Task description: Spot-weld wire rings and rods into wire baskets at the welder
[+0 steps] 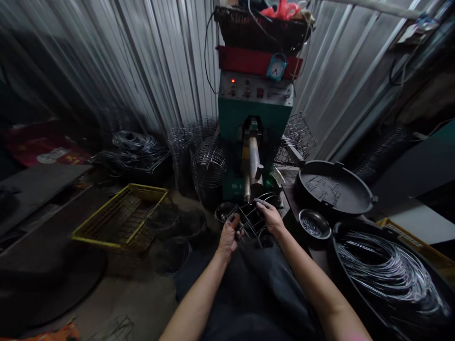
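A small metal wire frame (251, 221) with crossbars is between my hands, just below the electrode tip of a green spot welding machine (232, 123). My left hand (228, 237) is closed on the frame's left side, thumb on top. My right hand (270, 219) pinches the frame's upper right part, fingertips close beside the electrode (248, 194). Whether the electrode touches the wire I cannot tell. Just behind my left hand stands a small round bowl (224, 211) holding small metal pieces. Dark cloth covers my lap below the frame.
On the right are a black pan (336, 163) with wire pieces, a metal bowl (314, 223) of small pins, and a tub (337, 265) of wire rings. Leftward lie a yellow-rimmed wire basket (103, 244) and coiled wire (209, 170). A blue clock (276, 67) hangs on the machine.
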A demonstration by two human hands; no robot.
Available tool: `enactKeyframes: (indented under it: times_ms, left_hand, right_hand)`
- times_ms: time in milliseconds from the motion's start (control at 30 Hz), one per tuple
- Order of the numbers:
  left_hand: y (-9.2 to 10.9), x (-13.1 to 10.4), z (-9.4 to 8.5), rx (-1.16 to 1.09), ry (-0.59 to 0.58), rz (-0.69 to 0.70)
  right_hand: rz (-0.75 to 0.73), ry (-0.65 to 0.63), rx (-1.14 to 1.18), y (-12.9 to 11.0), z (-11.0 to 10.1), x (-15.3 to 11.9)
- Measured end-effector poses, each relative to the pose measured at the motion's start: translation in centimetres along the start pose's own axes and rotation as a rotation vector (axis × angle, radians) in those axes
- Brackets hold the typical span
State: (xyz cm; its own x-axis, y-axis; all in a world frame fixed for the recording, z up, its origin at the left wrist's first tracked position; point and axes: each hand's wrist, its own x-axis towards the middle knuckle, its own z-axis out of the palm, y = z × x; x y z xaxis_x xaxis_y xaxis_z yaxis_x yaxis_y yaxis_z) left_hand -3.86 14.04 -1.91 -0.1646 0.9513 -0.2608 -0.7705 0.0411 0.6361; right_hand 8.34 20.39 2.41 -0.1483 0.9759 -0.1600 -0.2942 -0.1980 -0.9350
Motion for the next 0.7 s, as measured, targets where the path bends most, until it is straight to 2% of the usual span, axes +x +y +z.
enactKeyframes:
  times_ms: [133, 200, 333, 400, 533, 700]
  left_hand:
    - [0.9, -2.6, -2.8, 0.058, -0.011, -0.036]
    - [1.4, -3.9, -4.3, 0.068, -0.012, -0.051]
    - [2.4, -6.4, -6.7, 0.021, 0.004, -0.13]
    - [2.6, -7.3, -7.4, -0.04, -0.028, -0.148]
    - [2.8, -8.2, -7.6, -0.169, -0.109, -0.163]
    - [3.8, -8.8, -7.2, -0.237, -0.118, -0.129]
  right_hand:
    - [-0.045, -0.063, -0.201, 0.3, -1.2, -3.0]
    - [-0.144, -0.056, -0.36, -0.1, -2.6, -4.6]
    - [-0.425, 0.165, -0.519, -1.2, -5.9, -7.4]
    - [-0.499, 0.193, -0.561, -1.4, -7.4, -8.4]
    - [-0.539, 0.028, -0.709, -1.5, -8.7, -10.1]
    - [-0.5, -0.163, -0.657, -2.8, -8.0, -11.9]
